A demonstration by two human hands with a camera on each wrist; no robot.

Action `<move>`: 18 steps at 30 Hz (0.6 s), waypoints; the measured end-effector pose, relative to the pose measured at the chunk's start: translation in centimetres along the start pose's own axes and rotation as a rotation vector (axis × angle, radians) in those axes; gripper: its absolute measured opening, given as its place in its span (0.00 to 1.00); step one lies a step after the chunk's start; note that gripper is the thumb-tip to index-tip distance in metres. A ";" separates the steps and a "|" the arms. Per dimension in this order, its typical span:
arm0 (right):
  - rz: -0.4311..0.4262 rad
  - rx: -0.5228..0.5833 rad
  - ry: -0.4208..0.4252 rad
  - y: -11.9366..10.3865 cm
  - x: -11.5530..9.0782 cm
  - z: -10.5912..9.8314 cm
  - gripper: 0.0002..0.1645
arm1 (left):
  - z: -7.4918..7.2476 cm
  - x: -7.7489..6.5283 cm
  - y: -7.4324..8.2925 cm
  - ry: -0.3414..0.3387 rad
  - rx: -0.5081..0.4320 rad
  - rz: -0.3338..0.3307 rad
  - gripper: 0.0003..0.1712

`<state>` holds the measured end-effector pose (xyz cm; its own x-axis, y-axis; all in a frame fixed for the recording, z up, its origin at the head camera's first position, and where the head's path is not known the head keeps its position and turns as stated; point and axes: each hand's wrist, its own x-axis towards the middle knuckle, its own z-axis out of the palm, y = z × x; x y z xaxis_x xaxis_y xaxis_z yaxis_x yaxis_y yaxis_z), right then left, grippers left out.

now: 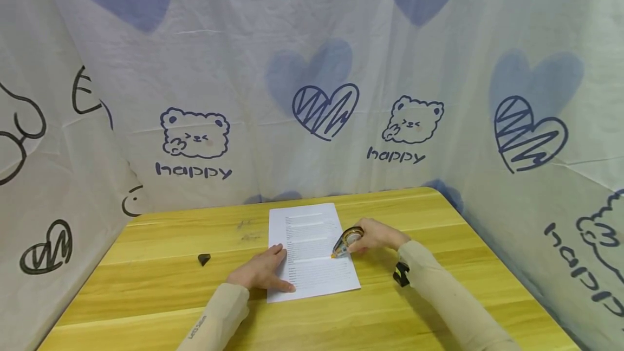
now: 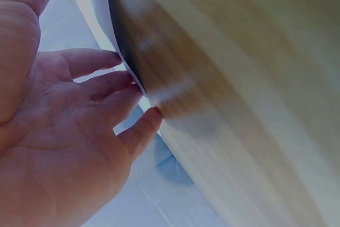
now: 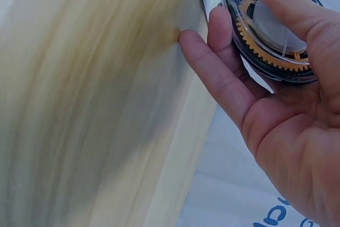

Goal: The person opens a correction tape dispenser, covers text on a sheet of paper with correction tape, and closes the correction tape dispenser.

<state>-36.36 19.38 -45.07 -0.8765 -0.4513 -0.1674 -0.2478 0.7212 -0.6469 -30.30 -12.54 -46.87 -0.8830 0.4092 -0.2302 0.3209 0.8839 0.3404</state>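
A printed white sheet of paper [image 1: 319,278], with lines of small text, lies on the wooden table. My left hand [image 1: 260,271] rests on its left edge, fingers and thumb spread. In the left wrist view, the fingertips [image 2: 139,93] meet the paper's edge, which bows slightly off the wood. My right hand [image 1: 377,236] grips a correction tape dispenser [image 1: 349,236] at the right side of the sheet. Its orange tip is down at a line of text right of centre. Through the clear case, an orange gear wheel [image 3: 265,54] shows in the right wrist view.
A small black piece [image 1: 203,259] lies on the wooden table [image 1: 161,291], left of the paper. Something black [image 1: 401,274] sits at the right sleeve's cuff. White curtains [image 1: 263,140] with hearts and bears hang behind the table and along both sides.
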 end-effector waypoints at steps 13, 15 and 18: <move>-0.004 0.154 -0.008 1.5 0.0 -0.4 0.11 | 0.1 0.0 -0.1 0.015 0.008 0.014 0.59; -0.005 0.150 0.000 1.6 0.0 -0.3 0.11 | 0.0 -0.1 -0.1 0.012 0.006 0.013 0.59; -0.012 0.164 0.011 1.5 -0.1 -0.3 0.11 | 0.0 -0.1 -0.1 0.002 -0.003 0.010 0.59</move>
<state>-36.79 20.65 -45.83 -0.8785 -0.4532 -0.1514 -0.1882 0.6195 -0.7621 -30.28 -12.68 -46.89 -0.8804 0.4175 -0.2251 0.3285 0.8790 0.3457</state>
